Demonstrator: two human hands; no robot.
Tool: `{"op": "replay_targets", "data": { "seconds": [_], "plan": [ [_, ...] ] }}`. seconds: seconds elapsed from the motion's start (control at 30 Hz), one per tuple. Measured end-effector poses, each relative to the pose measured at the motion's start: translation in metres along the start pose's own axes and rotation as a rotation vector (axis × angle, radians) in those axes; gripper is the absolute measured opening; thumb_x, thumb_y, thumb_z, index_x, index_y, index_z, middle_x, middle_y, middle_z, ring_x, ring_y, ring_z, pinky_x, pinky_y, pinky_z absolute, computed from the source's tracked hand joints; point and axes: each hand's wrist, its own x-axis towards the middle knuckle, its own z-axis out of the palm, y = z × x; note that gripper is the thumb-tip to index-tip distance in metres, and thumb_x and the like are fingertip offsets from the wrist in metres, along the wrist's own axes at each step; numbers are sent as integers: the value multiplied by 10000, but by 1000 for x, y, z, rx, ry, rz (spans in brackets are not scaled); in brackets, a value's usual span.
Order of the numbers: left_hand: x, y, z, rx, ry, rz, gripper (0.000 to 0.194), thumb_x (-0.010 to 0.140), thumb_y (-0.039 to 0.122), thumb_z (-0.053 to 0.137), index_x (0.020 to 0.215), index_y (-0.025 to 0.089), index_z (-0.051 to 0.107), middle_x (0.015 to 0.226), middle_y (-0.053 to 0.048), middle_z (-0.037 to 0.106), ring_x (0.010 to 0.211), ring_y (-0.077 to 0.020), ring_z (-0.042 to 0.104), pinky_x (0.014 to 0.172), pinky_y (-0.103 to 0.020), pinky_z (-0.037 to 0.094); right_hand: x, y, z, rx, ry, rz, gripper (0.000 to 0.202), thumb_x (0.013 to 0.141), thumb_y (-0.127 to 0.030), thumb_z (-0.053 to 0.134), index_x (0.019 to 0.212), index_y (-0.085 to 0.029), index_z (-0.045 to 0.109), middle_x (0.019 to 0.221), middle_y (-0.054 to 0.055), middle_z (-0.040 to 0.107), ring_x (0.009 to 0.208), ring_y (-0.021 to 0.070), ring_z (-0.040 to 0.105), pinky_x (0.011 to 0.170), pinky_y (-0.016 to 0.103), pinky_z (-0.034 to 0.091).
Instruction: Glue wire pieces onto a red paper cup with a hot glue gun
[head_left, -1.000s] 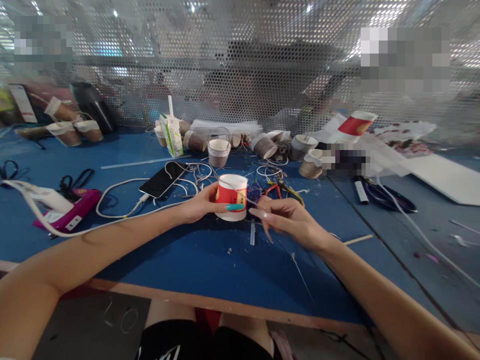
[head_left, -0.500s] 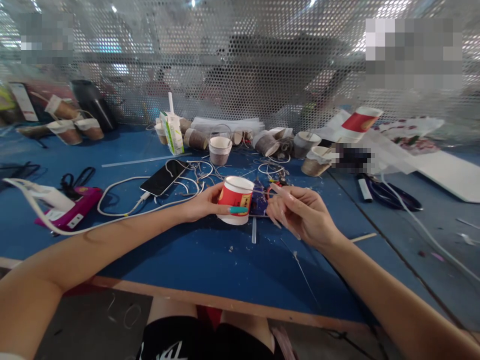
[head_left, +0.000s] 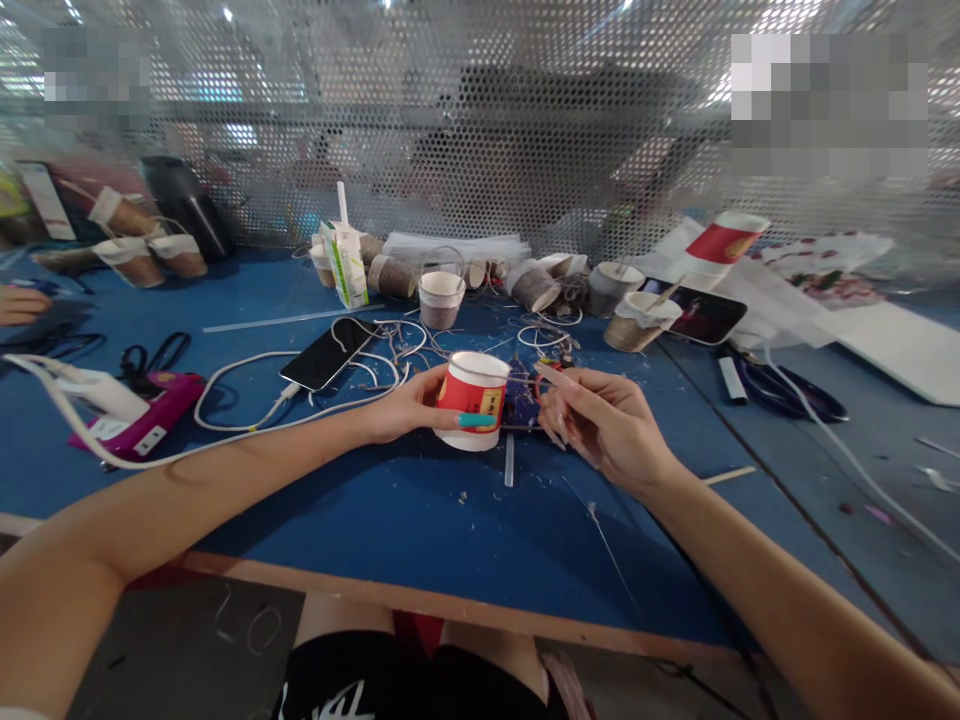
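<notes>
My left hand (head_left: 409,405) is wrapped round a red and white paper cup (head_left: 469,398), thumb across its front, holding it upright just above the blue table. To the right of the cup, my right hand (head_left: 600,415) pinches a thin greyish cord (head_left: 521,379) between thumb and forefinger. That cord stretches from the fingertips to the cup and passes across it just below the rim. Whether it is fixed there is too small to tell. Behind the hands stands a small wrapped cup with a thin loop handle (head_left: 441,298).
A phone (head_left: 330,355) with a white cable lies left, near a purple power strip (head_left: 154,410). A drink carton (head_left: 345,265), several wrapped cups and loose cords lie at the back. Scissors (head_left: 791,390) lie right. Another person's hand (head_left: 22,305) shows far left.
The cord now lies across the cup below its rim, and my right hand's fingers have curled in slightly. Another person's hand has come into view at far left.
</notes>
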Motion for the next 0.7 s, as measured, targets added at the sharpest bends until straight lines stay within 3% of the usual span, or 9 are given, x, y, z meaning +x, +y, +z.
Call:
{"op": "replay_targets", "data": {
  "seconds": [0.27,0.5,0.7],
  "plan": [
    [-1,0,1,8,-4,13,617,589,289,918,1141,184,663,1126,-99,758,1054,-268,705,1012,-451,492,1,2,-1,-60,18,6,497,780,-566,758,519,-182,581,408,-26,483,336,69,426,323,218,257],
    [0,0,0,1,-22,1,628,570,287,928,1135,179,675,1097,-98,765,1012,-250,716,1005,-435,497,2,-2,3,-93,37,24,503,772,-587,754,541,-177,575,419,-24,533,283,39,373,275,192,223],
    [-1,3,1,-17,-40,8,615,551,273,939,1106,191,686,1042,-66,775,946,-202,725,957,-380,527,2,-1,3,-123,33,28,512,774,-605,742,548,-183,563,413,-36,517,282,35,378,266,182,227]
  ]
}}
